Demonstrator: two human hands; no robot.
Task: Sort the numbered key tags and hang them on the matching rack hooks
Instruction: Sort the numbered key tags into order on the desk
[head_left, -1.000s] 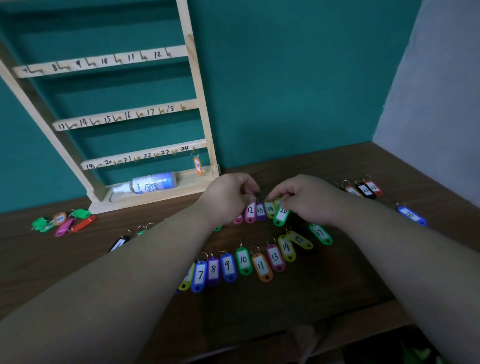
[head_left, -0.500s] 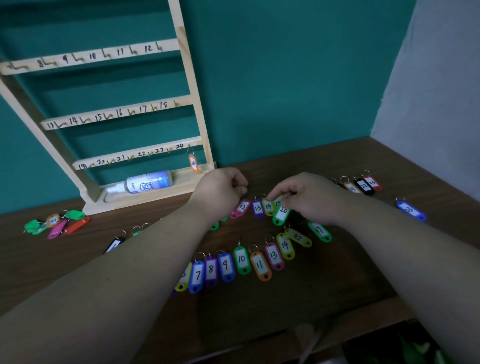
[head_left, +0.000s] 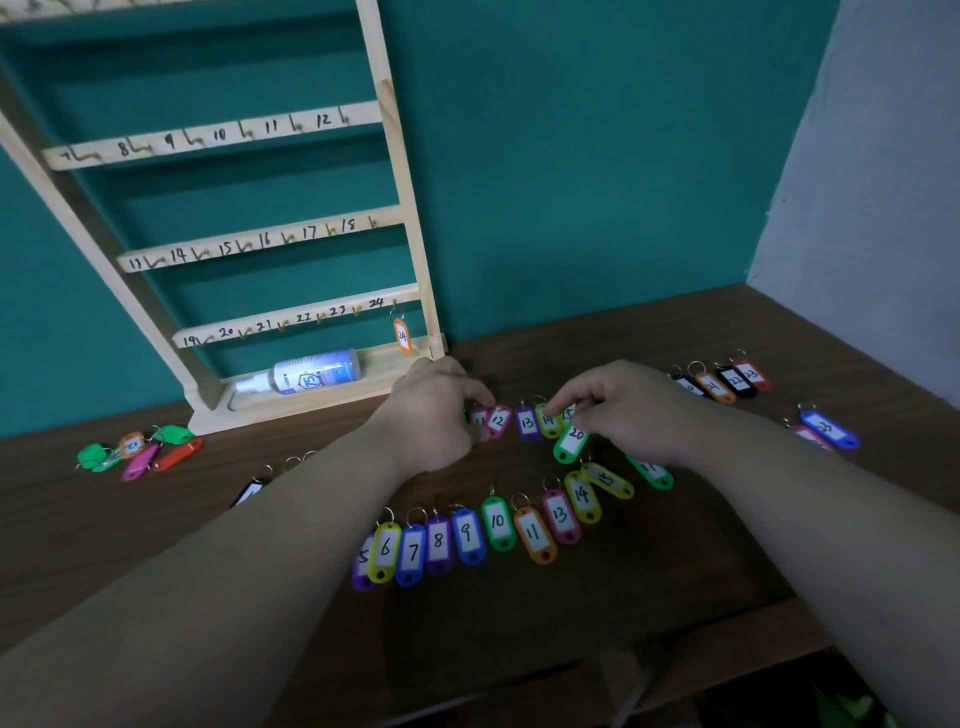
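A wooden rack with numbered hooks leans on the teal wall; an orange tag 24 hangs at its bottom right. Both hands rest on the table at a back row of tags. My left hand is curled, its fingertips on the tilted pink tag 12. Beside it lie purple tag 13 and yellow-green tag 14. My right hand pinches at a tag marked 15, just above green tag 20. A front row of tags runs from 5 to 14.
A white spray bottle lies on the rack's base. A heap of green, pink and orange tags sits at the left. More tags and a blue tag lie at the right, near the grey wall. The table's front edge is close.
My left hand has drawn pink tag 12 leftwards and tilted it, leaving a gap to purple tag 13. My right hand has stayed over tags 14, 15 and 20.
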